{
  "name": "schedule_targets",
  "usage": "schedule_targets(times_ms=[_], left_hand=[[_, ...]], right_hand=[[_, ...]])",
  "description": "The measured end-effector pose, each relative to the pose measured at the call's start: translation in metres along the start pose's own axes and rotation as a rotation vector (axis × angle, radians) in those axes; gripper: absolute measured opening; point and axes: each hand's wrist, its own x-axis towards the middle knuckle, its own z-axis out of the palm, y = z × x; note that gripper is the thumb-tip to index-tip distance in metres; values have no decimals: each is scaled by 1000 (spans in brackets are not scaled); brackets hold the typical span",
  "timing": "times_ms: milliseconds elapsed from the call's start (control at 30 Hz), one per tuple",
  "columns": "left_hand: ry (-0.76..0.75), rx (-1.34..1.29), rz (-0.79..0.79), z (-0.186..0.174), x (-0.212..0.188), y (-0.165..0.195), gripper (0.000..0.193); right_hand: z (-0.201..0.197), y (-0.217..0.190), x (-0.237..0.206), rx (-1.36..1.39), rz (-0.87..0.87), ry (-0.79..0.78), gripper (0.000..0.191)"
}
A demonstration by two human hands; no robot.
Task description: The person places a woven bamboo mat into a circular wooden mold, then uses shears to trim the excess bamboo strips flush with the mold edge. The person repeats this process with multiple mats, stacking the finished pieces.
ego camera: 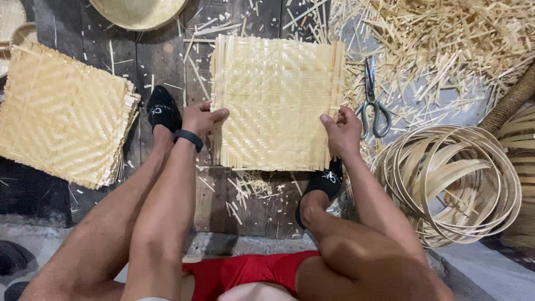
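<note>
L hand (202,119) & R hand (343,131) grip woven mat (276,100) edges, fingers pinching; forearms angled inward.

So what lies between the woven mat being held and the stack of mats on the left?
In the head view, between the woven mat and the stack of mats lie dark floorboards with loose splints, a black-shod foot, and the left hand.

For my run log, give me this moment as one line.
left hand: on mat left edge | right hand: on right edge | mat: flat on floor | scissors: right of mat
</note>
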Motion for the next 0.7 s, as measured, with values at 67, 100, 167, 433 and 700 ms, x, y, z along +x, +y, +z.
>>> schedule_targets(times_ms=[67,100,167,433,700], left_hand=[[-61,-54,-52,-2,10,-13,44],[-35,-28,-23,-2,11,-16,41],[1,-10,24,1,9,-20,36],[179,53,211,30,-76,17,15],[49,312,956,99,-162,18,17]], right_hand=[[2,-19,-11,-328,-222,146,61],[6,-29,-16,-493,-331,215,71],[17,-46,-28,-703,-380,-74,73],[59,-57,-45,-1027,-839,-224,67],[60,-53,-45,-1067,-713,-293,67]])
